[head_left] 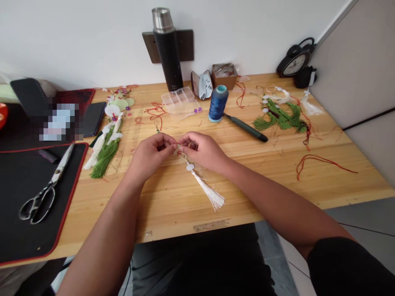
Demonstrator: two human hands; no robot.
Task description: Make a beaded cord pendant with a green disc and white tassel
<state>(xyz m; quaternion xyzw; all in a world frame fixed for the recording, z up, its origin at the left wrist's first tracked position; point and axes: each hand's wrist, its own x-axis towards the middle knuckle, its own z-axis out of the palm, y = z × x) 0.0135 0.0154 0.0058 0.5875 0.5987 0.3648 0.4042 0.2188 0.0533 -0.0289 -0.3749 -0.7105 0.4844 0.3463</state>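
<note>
My left hand [154, 154] and my right hand [202, 151] meet above the wooden table, thumbs and forefingers pinched together. Between their fingertips is the corded top of a tassel ornament, partly hidden by the fingers. A red bit and a pale loop show just below the fingertips. From there hangs a white flower-shaped piece [190, 167], and the white tassel [211, 194] spreads on the table toward the front right. A thin cord with a small green bead [158, 130] shows behind my left hand.
Blue thread spool [217, 105], dark green pen-like tool [247, 128], clear compartment box [182, 102] and black flask [168, 53] stand or lie behind. Green and white tassels [106, 154] lie left, more green tassels [282, 115] right. Scissors [46, 191] rest on a black mat [18, 238].
</note>
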